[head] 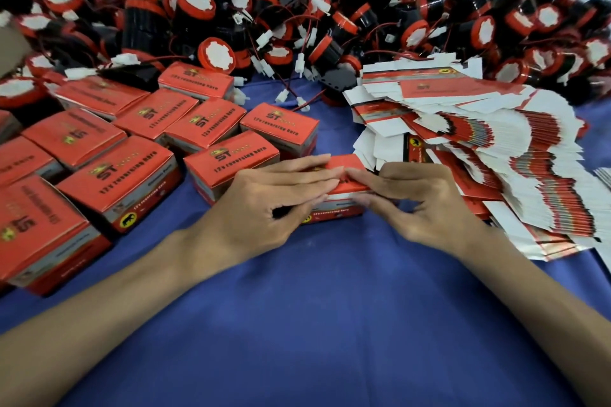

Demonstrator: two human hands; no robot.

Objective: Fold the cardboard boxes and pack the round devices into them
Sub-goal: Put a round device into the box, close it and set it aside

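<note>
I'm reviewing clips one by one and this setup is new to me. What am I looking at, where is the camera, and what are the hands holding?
There is no machine here. A person works with bare hands, filmed by one wide-angle camera worn on the head and looking down. The left hand and right hand hold a red box between them, fingers on its top and thumbs at its front, apparently closing it. It sits on a blue cloth. To the left stand closed boxes. To the right lies a fanned stack of flat boxes. Behind is a heap of round devices with wires.
</note>
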